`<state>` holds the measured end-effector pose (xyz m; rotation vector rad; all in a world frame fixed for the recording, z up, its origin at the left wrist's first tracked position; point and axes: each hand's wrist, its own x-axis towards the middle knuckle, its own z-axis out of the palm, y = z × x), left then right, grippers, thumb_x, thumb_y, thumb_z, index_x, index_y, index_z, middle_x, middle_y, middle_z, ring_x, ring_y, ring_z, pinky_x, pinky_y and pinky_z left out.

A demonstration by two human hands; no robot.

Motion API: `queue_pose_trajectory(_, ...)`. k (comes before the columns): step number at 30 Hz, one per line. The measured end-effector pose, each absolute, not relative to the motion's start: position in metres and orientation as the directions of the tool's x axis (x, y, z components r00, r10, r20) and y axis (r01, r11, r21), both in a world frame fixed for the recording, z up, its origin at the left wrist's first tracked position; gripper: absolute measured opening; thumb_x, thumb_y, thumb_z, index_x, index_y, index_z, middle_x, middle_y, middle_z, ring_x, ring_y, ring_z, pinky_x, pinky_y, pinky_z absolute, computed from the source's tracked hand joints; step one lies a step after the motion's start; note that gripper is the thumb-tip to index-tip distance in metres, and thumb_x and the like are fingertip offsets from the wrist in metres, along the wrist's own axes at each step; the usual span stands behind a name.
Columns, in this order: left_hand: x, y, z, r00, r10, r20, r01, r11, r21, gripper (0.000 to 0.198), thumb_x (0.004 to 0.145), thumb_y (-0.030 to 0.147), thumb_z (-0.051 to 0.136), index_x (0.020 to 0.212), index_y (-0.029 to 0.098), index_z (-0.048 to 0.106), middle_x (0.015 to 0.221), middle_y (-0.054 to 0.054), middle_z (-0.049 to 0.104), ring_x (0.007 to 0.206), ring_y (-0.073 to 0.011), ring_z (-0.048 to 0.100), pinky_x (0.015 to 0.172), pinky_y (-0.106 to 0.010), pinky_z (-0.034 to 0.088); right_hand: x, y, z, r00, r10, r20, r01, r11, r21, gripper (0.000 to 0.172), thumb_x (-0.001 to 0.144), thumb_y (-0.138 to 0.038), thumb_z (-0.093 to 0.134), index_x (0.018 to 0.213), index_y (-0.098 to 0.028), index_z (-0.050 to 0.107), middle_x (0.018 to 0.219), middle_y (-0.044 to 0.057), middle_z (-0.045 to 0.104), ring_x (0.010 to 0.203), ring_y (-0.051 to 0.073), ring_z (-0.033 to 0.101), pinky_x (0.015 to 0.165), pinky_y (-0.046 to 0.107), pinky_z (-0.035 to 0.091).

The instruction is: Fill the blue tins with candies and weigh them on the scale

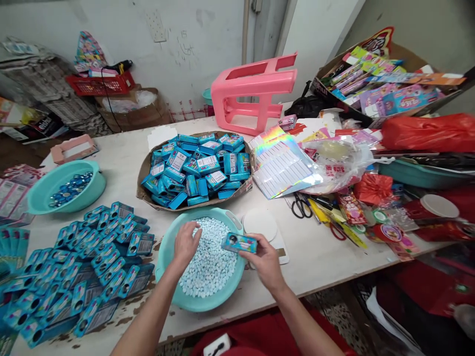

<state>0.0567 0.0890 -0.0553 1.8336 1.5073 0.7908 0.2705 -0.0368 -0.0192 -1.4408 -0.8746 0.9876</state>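
My right hand (267, 262) grips a small blue box (239, 243) between thumb and fingers, above the right rim of a teal basin (166, 282). A round dark opening shows at the box's left end. Small pale blue candies (210, 262) fill the bottom of the basin. Over their left side is my left hand (187, 243), its fingers curled toward the thumb; whatever they hold is hidden. Behind the basin, a cardboard tray (245, 190) is heaped with similar blue boxes (196, 168). Rows of blue boxes with round openings (107, 252) stand at the left.
Another teal basin (98, 185) holds shiny blue pieces. A white scale (282, 254) sits beside the candy basin, partly hidden. Holographic sheets (280, 163), scissors (301, 206) and packaging clutter the right side. A pink stool (256, 84) lies tipped at the back.
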Motion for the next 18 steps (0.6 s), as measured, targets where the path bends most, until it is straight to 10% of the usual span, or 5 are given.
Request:
queue_pose_trajectory(4,0.109,0.154,-0.038,0.331,0.902,0.279,0.742,-0.431,0.513,0.035,0.079,0.021,0.051,0.114,0.021,0.055,0.119,-0.013,0.057,0.11,-0.0299,0.05,0.09,-0.042,0.041,0.331,-0.027,-0.034,0.599,0.799,-0.042,0.046,-0.087,-0.995,0.044,0.064,-0.035,0.076,0.101,-0.019,0.057,0.092,0.005,0.064,0.085,0.022,0.062,0.08,0.039,0.051)
queue_pose_trajectory(9,0.167,0.222,-0.041,0.448,0.875,0.186,0.837,-0.483,0.257,0.058,0.074,0.012,0.053,0.13,0.022,0.044,0.135,-0.017,0.043,0.122,-0.0366,0.038,0.09,-0.053,0.038,0.371,0.0,-0.075,0.624,0.781,0.004,0.132,-0.1,-0.986,0.043,0.063,-0.039,0.075,0.096,-0.018,0.057,0.092,0.005,0.064,0.085,0.021,0.062,0.081,0.04,0.051)
queue_pose_trajectory(18,0.144,0.19,0.014,0.18,0.919,0.35,0.813,-0.339,0.473,0.05,0.072,0.024,0.058,0.121,0.016,0.052,0.108,-0.015,0.062,0.095,-0.0304,0.058,0.077,-0.036,0.043,0.352,-0.009,-0.033,0.456,0.809,0.371,0.646,-0.014,-0.763,0.063,0.073,-0.036,0.07,0.128,-0.02,0.043,0.137,0.015,0.04,0.131,0.029,0.034,0.106,0.052,0.03)
